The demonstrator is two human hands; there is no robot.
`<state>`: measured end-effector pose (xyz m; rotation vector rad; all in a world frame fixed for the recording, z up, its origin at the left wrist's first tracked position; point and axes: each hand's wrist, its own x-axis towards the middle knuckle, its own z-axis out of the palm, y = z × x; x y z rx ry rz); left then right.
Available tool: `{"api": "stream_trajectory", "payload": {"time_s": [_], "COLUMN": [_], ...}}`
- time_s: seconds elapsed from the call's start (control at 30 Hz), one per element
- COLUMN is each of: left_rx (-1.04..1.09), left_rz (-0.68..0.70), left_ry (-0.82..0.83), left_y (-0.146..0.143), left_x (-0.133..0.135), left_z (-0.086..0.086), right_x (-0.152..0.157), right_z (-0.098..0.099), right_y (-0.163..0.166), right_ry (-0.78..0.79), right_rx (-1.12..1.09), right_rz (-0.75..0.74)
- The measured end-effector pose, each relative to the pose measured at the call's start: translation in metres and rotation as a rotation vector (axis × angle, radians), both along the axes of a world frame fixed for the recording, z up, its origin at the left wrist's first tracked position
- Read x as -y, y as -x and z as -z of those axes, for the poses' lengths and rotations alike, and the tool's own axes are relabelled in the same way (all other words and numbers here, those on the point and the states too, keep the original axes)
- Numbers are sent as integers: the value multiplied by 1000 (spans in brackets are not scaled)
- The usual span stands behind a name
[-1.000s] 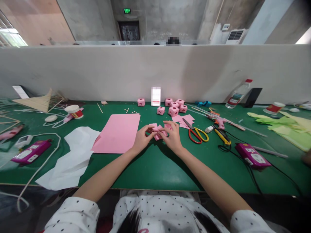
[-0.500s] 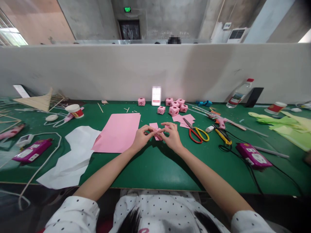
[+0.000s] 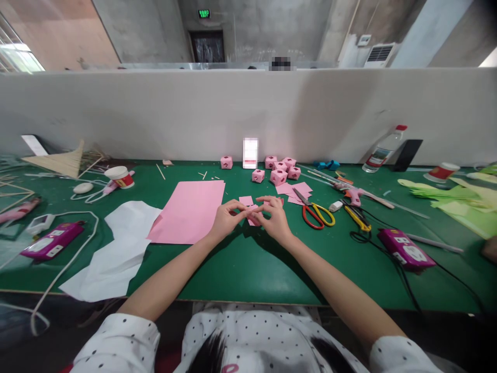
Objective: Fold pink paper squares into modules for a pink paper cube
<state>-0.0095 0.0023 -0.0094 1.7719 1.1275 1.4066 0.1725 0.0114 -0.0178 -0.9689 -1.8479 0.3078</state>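
My left hand and my right hand meet over the green table, both pinching a small folded pink paper piece between fingertips. Another small pink square lies just behind it. A large pink sheet rests left of my left hand. Several finished pink paper cubes stand further back, one cube apart to the left. Cut pink squares lie right of my right hand.
Red-and-yellow scissors, a yellow cutter, a glue gun and a magenta power strip lie to the right. White paper, another power strip and a cup sit left. A bottle stands by the partition.
My hands have drawn the pink piece together and folded it smaller; fingertips are now closer. The loose pink pieces under them have been gathered.
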Motion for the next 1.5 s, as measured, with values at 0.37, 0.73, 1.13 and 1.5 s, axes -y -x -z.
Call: {"api": "stream_trajectory", "payload": {"time_s": [0.37,0.73,1.13,1.5], "left_rx": [-92,-45,273,359], "left_rz": [-13,31,-44,14], "left_ry": [-79,-42,72,203], "left_y": [-1,-2,-2,-17], "left_x": [2,0,-6,-10], "left_z": [-2,3,1,5], "right_x": [0,-2,-5,-7], "right_z": [0,0,-6,-1], "right_y": [0,0,-4,-3], "right_ry": [26,-6,428,705], "right_rx": [-7,-13,-504,-837], "right_rz": [-19,0,-85,-222]}}
